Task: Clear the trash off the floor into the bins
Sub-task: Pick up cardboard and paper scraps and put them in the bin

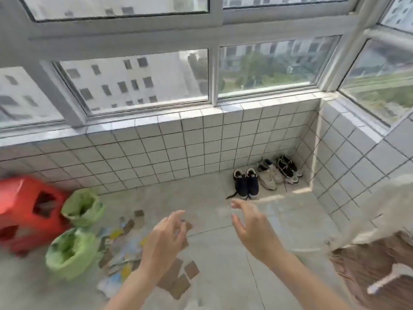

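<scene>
I have both hands out over the floor (223, 253), holding nothing. My left hand (166, 240) hangs above the litter with its fingers (178, 214) relaxed and slightly apart, pointing away from me. My right hand (252, 229) sits just right of it, fingers spread loosely, thumb apart from the rest, not touching anything.

The trash (125, 253) lies scattered on the floor on the near left: brown card squares (191, 269), some yellow and pale paper scraps, blurred so I cannot tell them apart further. Two bins lined with green bags stand just left of that mess, the near bin (69, 253) and the far bin (82, 206), both open at the top. A red plastic stool (26, 213) stands left of the bins, against the tiled wall (178, 142).

At the far right corner, three pairs of shoes (266, 173) rest by the wall under the windows (263, 70). A brown woven thing sits at the near right edge, half hidden by a white blur.
</scene>
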The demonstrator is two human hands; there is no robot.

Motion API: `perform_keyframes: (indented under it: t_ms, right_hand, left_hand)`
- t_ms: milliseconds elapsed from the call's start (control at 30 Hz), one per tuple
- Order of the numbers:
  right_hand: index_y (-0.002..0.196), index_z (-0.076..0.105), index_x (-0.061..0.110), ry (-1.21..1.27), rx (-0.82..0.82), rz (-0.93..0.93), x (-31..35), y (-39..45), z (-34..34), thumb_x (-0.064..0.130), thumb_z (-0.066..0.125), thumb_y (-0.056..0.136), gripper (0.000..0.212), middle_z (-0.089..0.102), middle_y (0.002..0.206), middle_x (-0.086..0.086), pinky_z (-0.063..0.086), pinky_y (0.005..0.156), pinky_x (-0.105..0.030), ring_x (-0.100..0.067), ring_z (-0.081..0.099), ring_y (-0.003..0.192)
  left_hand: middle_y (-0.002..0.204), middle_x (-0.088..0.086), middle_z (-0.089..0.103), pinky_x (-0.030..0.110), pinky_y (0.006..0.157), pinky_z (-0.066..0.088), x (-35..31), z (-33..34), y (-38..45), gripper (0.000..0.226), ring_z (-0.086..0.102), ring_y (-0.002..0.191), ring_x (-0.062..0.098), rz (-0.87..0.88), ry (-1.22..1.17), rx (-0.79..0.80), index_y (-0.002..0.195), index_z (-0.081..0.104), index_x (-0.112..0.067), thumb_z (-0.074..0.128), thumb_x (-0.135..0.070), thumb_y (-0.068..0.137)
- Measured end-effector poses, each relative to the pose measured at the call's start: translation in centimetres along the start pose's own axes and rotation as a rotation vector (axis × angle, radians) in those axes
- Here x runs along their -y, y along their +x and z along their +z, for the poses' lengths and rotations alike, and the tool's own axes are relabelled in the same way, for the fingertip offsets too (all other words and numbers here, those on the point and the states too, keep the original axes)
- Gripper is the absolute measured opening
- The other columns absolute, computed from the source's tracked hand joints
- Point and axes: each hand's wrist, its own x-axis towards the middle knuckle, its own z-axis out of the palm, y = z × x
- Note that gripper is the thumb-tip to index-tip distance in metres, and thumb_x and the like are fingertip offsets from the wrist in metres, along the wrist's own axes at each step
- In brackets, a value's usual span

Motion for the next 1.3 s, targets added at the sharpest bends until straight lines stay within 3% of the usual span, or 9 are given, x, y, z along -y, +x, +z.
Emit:
perform_keyframes:
  t_ms: [100, 200, 333, 467, 667, 833, 1100, 1300]
  right_hand:
    - [0.127, 0.054, 0.015, 0.04, 0.028, -0.096, 2.3, 0.3, 1.9, 0.019, 0.053, 0.094, 0.033, 0.063, 0.115, 0.006, 0.034, 0.093, -0.01, -0.009, 0.056, 0.11]
    - [0.125, 0.055, 0.016, 0.053, 0.092, -0.172, 4.9, 0.3, 4.7, 0.018, 0.052, 0.094, 0.032, 0.064, 0.112, 0.007, 0.034, 0.094, -0.01, -0.006, 0.055, 0.109]
    - [0.125, 0.056, 0.013, 0.051, 0.171, -0.234, 7.5, -0.2, 9.0, 0.017, 0.052, 0.094, 0.031, 0.065, 0.112, 0.002, 0.037, 0.094, -0.013, -0.011, 0.056, 0.11]
    - [0.124, 0.056, 0.014, 0.033, 0.242, -0.267, 10.9, -0.5, 13.1, 0.019, 0.05, 0.095, 0.03, 0.065, 0.113, 0.004, 0.041, 0.092, -0.018, -0.011, 0.056, 0.112]
    - [0.125, 0.056, 0.01, 0.011, 0.299, -0.255, 16.3, -0.6, 19.0, 0.02, 0.048, 0.096, 0.032, 0.064, 0.118, 0.0, 0.04, 0.094, -0.02, -0.013, 0.053, 0.118]
    - [0.127, 0.052, 0.012, -0.008, 0.388, -0.234, 18.8, -0.4, 23.1, 0.022, 0.047, 0.097, 0.032, 0.064, 0.113, -0.001, 0.043, 0.093, -0.026, -0.015, 0.053, 0.115]
    - [0.131, 0.049, 0.016, -0.079, 0.608, -0.112, 18.8, 3.4, 27.9, 0.032, 0.042, 0.099, 0.036, 0.06, 0.125, 0.003, 0.04, 0.097, -0.026, -0.012, 0.051, 0.12]
    - [0.129, 0.049, 0.016, -0.092, 0.691, -0.067, 18.1, 8.0, 30.6, 0.031, 0.042, 0.099, 0.035, 0.061, 0.124, 0.002, 0.042, 0.094, -0.026, -0.014, 0.053, 0.118]
  left_hand:
    - [0.072, -0.014, 0.06, 0.029, 0.061, 0.051, 2.3, -1.9, -1.8, 0.02, 0.059, 0.067, 0.003, -0.083, 0.007, -0.086, 0.112, 0.059, -0.025, 0.055, -0.024, 0.092]
    - [0.07, -0.013, 0.062, 0.028, 0.056, 0.05, 4.5, -3.5, -4.0, 0.015, 0.058, 0.062, 0.001, -0.172, 0.014, -0.127, 0.106, 0.059, -0.027, 0.054, -0.026, 0.092]
    - [0.07, -0.007, 0.065, 0.036, 0.061, 0.052, 7.6, -5.1, -6.9, 0.017, 0.063, 0.066, 0.011, -0.294, -0.057, -0.12, 0.108, 0.061, -0.024, 0.055, -0.02, 0.092]
    - [0.072, -0.009, 0.064, 0.025, 0.061, 0.048, 10.9, -7.2, -9.8, 0.015, 0.06, 0.071, 0.004, -0.404, -0.094, -0.132, 0.104, 0.06, -0.031, 0.055, -0.024, 0.092]
    - [0.069, -0.01, 0.065, 0.028, 0.063, 0.049, 17.2, -11.2, -12.5, 0.018, 0.062, 0.069, 0.001, -0.468, -0.138, -0.113, 0.101, 0.059, -0.035, 0.054, -0.021, 0.092]
    - [0.064, -0.006, 0.061, 0.034, 0.062, 0.048, 21.9, -13.1, -12.8, 0.015, 0.058, 0.065, 0.008, -0.517, -0.135, -0.106, 0.099, 0.06, -0.031, 0.054, -0.019, 0.091]
    - [0.062, -0.004, 0.065, 0.031, 0.06, 0.047, 27.4, -13.3, -12.3, 0.017, 0.059, 0.062, 0.013, -0.74, -0.209, -0.108, 0.09, 0.058, -0.033, 0.051, -0.018, 0.091]
    - [0.066, -0.005, 0.066, 0.036, 0.067, 0.049, 30.2, -13.2, -10.2, 0.012, 0.061, 0.069, 0.018, -0.861, -0.191, -0.09, 0.092, 0.06, -0.027, 0.049, -0.021, 0.092]
